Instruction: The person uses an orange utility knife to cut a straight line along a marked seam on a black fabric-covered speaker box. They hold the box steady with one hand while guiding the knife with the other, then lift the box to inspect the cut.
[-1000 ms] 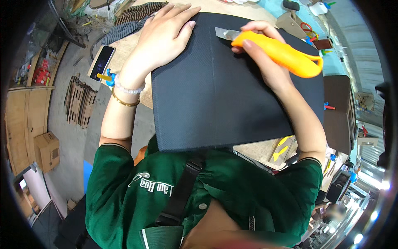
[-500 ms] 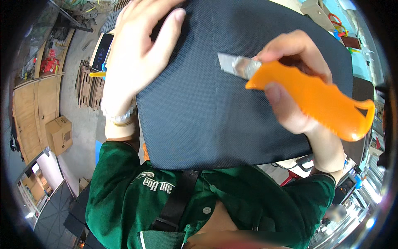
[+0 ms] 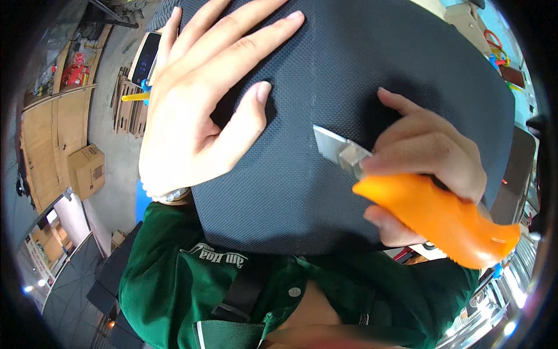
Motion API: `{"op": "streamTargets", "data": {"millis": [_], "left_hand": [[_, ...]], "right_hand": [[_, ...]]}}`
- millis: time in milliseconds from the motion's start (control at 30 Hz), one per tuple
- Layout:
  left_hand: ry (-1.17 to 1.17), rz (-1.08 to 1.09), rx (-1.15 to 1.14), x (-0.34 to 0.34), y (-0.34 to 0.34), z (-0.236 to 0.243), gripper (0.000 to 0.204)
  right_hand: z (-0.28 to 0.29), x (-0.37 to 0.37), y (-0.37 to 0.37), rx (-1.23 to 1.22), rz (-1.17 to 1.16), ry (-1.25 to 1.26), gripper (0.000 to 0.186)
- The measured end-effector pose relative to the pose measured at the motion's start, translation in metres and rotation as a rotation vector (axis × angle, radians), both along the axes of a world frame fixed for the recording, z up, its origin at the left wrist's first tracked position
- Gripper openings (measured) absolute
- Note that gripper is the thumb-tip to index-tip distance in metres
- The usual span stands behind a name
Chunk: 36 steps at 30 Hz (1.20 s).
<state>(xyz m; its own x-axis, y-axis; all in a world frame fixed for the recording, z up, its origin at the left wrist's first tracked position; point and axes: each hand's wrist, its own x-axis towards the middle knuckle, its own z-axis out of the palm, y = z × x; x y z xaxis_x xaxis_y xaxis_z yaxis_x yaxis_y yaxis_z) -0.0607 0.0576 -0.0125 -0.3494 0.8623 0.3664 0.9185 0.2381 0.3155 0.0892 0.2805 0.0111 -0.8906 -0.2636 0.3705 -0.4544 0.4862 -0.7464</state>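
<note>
A large black panel point(image 3: 261, 198) with a woven-looking surface lies in front of my chest, its near edge against my green shirt. My left hand point(image 3: 197, 110) rests flat on the panel's left side, fingers spread. In my right hand point(image 3: 433, 154) is an orange-handled utility knife point(image 3: 447, 218), its blade out and pointing left. The blade tip is at or just above a faint straight line point(image 3: 312, 75) running down the middle of the panel; whether it touches cannot be told. My right index finger lies along the front of the knife.
Beyond the panel's left edge are a white device with a dark display point(image 3: 145, 61) and a yellow stick point(image 3: 135, 97). Brown strips point(image 3: 129, 107) and a cardboard box point(image 3: 87, 170) are on the floor. Coloured rings point(image 3: 493, 41) hang at the far right.
My right hand has drawn the knife toward me, and its blade is now lower along the faint line. The left hand's fingers have shifted slightly right on the panel.
</note>
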Motion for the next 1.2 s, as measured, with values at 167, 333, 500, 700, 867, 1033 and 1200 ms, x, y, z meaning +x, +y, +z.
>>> {"op": "streamTargets", "data": {"millis": [167,333,500,700,867,1033,1200], "left_hand": [[-0.004,-0.007,-0.018,0.001,-0.002,0.002,0.038],[-0.001,-0.012,-0.021,0.003,-0.001,0.004,0.039],[-0.003,-0.022,-0.025,0.004,-0.001,0.004,0.040],[-0.002,-0.033,-0.034,0.006,-0.001,0.004,0.042],[-0.006,-0.045,-0.040,0.007,-0.003,0.004,0.043],[-0.003,-0.063,-0.045,0.006,-0.005,0.005,0.045],[-0.003,-0.078,-0.040,0.003,-0.004,0.003,0.046]], "right_hand": [[0.006,0.014,-0.007,0.016,0.002,-0.108,0.031],[0.005,0.016,-0.007,0.022,-0.014,-0.107,0.030],[0.006,0.016,-0.007,0.051,-0.014,-0.101,0.028],[0.004,0.019,-0.010,0.071,-0.038,-0.078,0.026],[0.002,0.016,-0.008,0.060,-0.026,-0.053,0.024],[0.002,0.016,-0.009,0.059,-0.023,-0.018,0.026],[-0.002,0.007,0.000,-0.002,-0.020,0.053,0.038]]}}
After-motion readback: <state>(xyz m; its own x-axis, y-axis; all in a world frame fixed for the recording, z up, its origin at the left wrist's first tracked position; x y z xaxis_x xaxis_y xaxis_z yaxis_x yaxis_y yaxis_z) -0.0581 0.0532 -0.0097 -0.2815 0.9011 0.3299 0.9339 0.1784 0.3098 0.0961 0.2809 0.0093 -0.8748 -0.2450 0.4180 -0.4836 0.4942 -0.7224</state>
